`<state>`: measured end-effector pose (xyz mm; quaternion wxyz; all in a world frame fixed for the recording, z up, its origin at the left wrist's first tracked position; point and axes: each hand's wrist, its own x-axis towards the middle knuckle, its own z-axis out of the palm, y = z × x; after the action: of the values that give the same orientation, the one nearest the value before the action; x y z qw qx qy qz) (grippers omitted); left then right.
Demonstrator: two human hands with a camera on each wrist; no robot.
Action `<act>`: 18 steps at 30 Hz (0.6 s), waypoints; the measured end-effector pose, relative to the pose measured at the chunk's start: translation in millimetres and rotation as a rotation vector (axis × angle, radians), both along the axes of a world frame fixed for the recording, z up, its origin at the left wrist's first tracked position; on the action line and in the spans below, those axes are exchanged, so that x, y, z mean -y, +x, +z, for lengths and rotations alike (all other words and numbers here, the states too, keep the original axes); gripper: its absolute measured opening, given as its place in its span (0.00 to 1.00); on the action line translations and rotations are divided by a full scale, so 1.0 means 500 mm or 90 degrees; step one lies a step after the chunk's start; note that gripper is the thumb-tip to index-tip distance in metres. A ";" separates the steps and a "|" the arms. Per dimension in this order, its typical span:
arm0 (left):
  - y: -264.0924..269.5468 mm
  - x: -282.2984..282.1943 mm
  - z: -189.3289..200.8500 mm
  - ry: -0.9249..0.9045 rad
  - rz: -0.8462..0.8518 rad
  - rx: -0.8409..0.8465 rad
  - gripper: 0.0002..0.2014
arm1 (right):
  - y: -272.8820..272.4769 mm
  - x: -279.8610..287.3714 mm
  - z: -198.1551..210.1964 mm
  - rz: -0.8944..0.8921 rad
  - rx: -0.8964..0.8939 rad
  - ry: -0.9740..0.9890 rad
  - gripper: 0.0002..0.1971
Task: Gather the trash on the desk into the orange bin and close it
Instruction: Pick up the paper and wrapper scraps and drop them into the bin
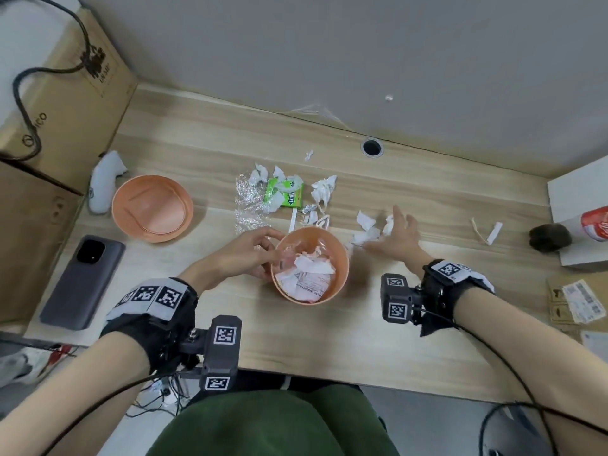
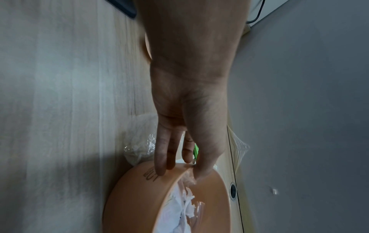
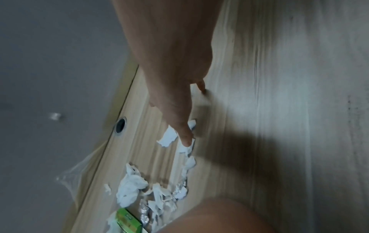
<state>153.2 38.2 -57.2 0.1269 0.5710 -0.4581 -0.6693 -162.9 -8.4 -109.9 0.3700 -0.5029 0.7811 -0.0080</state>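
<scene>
The orange bin (image 1: 340,261) stands open at the desk's middle with crumpled paper and receipts inside. My left hand (image 1: 253,251) grips its left rim, thumb inside and fingers (image 2: 161,159) on the outer wall (image 2: 129,197). My right hand (image 1: 394,235) lies flat with straight fingers on the desk, right of the bin, touching white paper scraps (image 1: 367,225) (image 3: 168,138). Behind the bin lie torn tissues (image 1: 324,189), a green gum pack (image 1: 286,195) (image 3: 129,220) and clear and foil wrappers (image 1: 246,199). The orange lid (image 1: 152,208) rests upside down at the left.
A grey phone (image 1: 82,281) lies at the left front, cardboard boxes (image 1: 65,93) stand at the back left. A white box (image 1: 579,205) with a red can, a dark ball (image 1: 550,237) and two paper strips (image 1: 490,232) sit at the right. A cable hole (image 1: 372,147) is near the wall.
</scene>
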 end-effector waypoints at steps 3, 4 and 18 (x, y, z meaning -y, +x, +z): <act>0.005 -0.004 -0.001 0.002 0.011 0.009 0.17 | 0.021 0.011 -0.029 0.066 -0.052 -0.055 0.49; 0.006 -0.006 -0.001 0.003 0.016 0.010 0.17 | 0.029 0.011 -0.036 0.101 -0.051 -0.089 0.41; -0.058 0.011 0.005 0.000 0.031 -0.033 0.19 | 0.088 0.000 0.141 -0.002 0.375 -0.299 0.04</act>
<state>124.2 32.6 -54.7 0.1549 0.5645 -0.4409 -0.6804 -118.6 -8.6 -39.3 0.4536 -0.5489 0.6188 -0.3316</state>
